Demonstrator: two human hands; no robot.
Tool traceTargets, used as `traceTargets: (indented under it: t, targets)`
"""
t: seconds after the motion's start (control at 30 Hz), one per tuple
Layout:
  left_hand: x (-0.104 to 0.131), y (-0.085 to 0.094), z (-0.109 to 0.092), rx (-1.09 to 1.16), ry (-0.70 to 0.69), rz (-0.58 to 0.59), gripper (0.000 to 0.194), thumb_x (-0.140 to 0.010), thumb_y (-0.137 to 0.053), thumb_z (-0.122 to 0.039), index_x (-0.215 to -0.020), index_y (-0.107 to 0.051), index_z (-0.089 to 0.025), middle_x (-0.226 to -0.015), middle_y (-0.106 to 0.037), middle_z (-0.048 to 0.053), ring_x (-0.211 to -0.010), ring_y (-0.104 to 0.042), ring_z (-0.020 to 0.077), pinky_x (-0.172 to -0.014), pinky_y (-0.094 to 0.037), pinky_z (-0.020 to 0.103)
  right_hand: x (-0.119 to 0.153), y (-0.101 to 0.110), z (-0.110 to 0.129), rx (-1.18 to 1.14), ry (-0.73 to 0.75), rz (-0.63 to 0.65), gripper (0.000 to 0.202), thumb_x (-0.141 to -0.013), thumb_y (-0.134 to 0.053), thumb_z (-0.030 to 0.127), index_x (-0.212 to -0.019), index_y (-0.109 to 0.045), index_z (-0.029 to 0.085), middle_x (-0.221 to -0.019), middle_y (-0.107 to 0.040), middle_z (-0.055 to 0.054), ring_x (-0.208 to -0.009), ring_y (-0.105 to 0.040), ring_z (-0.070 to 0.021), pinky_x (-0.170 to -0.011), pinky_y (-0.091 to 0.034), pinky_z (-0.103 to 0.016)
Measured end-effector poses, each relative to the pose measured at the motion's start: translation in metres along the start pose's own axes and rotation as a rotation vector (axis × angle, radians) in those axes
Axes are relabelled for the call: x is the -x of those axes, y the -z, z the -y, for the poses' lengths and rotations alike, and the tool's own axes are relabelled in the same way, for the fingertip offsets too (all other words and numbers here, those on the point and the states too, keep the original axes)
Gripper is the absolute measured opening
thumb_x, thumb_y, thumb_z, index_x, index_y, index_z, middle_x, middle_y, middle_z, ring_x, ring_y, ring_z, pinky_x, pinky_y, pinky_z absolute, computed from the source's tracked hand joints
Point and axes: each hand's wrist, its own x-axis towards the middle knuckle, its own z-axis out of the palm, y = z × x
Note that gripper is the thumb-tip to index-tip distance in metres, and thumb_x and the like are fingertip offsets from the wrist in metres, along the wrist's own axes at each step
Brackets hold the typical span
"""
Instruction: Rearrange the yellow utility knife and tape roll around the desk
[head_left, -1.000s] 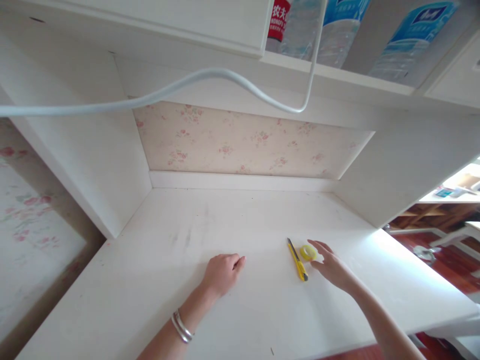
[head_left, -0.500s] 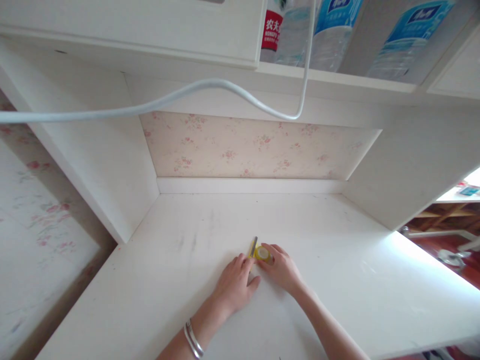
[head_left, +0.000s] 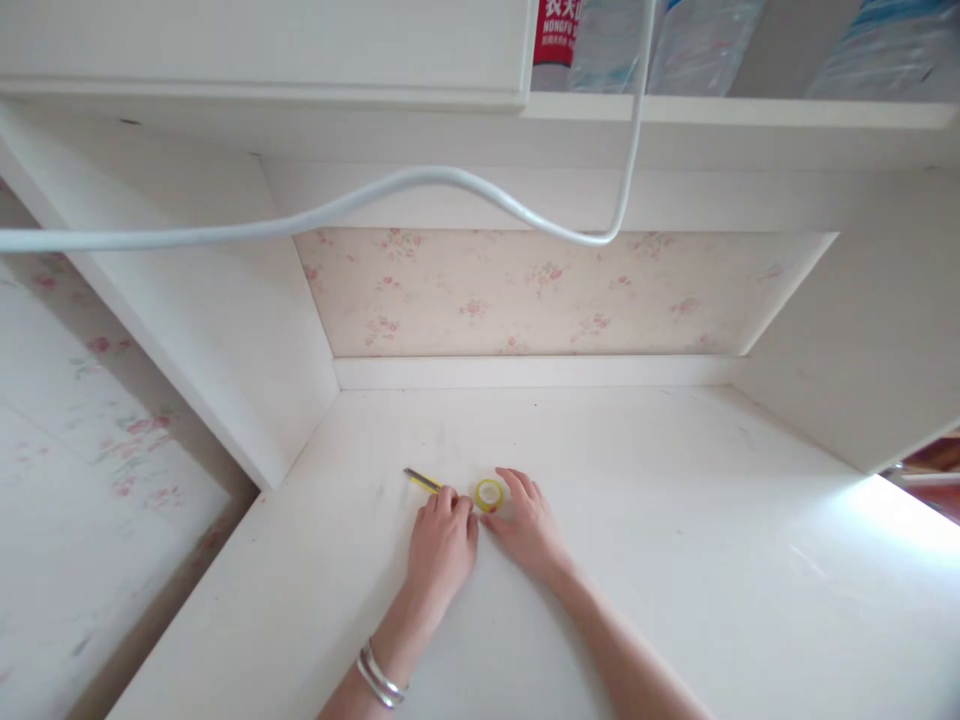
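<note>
My left hand [head_left: 442, 550] is closed on a yellow utility knife [head_left: 424, 482], its fingers over the near end. The knife lies low along the desk top, with its dark tip pointing away to the left. Just right of those fingers is a small roll of yellow tape [head_left: 490, 495], resting flat on its side. Around the roll's right side, my right hand [head_left: 529, 525] has its thumb and fingers apart. The thumb is at the roll's near edge; whether it touches I cannot tell.
A white desk top [head_left: 637, 580] spreads beneath both hands, with side panels left and right. A white cable [head_left: 420, 178] hangs across the view. Above, a shelf holds several plastic bottles [head_left: 611, 45]. Floral wallpaper [head_left: 525, 290] shows behind.
The knife has swung from pointing away to pointing left, in my left hand. My right hand's fingers have spread from around the tape roll. The view has shifted a little.
</note>
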Motion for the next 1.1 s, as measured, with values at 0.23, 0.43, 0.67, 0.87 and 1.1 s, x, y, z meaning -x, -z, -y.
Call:
traceTargets:
  t: [0.23,0.43,0.67,0.87,1.1]
  targets:
    - [-0.004,0.003,0.001,-0.091,0.067,-0.025,0.018,-0.091,-0.044,-0.029,-0.089,-0.058,-0.019,-0.088,-0.055,0.006,-0.087,-0.053,0.0217,-0.075,-0.040,0.033,0.004,0.002,0.000,0.011,0.008,-0.033,0.056,-0.076,-0.066,0.030,-0.128,-0.044,0.025,-0.123,-0.054,-0.006,-0.112,-0.048,-0.0237,-0.097,-0.039,-0.037]
    - [-0.004,0.006,0.005,-0.166,0.143,-0.061,0.028,-0.092,-0.043,-0.032,-0.115,-0.056,-0.025,-0.094,-0.056,0.007,-0.091,-0.053,0.0231,-0.077,-0.039,0.034,0.005,0.005,0.003,0.039,-0.003,-0.009,0.055,-0.077,-0.065,0.034,-0.127,-0.045,0.024,-0.125,-0.053,-0.007,-0.111,-0.048,-0.0246,-0.096,-0.038,-0.037]
    - [-0.002,0.002,0.009,-0.140,0.095,-0.020,0.026,-0.087,-0.047,-0.017,-0.108,-0.060,-0.026,-0.101,-0.056,0.006,-0.096,-0.052,0.0221,-0.078,-0.039,0.035,0.004,0.007,0.006,0.068,-0.039,0.019,0.050,-0.080,-0.062,0.039,-0.125,-0.048,0.024,-0.120,-0.059,-0.006,-0.111,-0.048,-0.0250,-0.095,-0.035,-0.037]
    - [-0.003,0.002,0.014,-0.120,0.087,0.002,0.029,-0.087,-0.044,-0.013,-0.109,-0.059,-0.025,-0.104,-0.058,0.005,-0.097,-0.052,0.0203,-0.079,-0.039,0.033,0.004,0.008,0.006,0.056,-0.045,0.059,0.045,-0.081,-0.059,0.037,-0.123,-0.049,0.023,-0.117,-0.063,-0.005,-0.111,-0.049,-0.0231,-0.094,-0.033,-0.036]
    - [-0.005,0.012,0.027,-0.119,0.139,0.002,0.025,-0.088,-0.044,-0.014,-0.104,-0.061,-0.023,-0.105,-0.060,0.006,-0.099,-0.053,0.0217,-0.079,-0.040,0.035,0.004,0.010,0.007,0.053,-0.003,0.124,0.046,-0.082,-0.059,0.036,-0.124,-0.047,0.024,-0.112,-0.066,-0.004,-0.112,-0.050,-0.0212,-0.094,-0.032,-0.036]
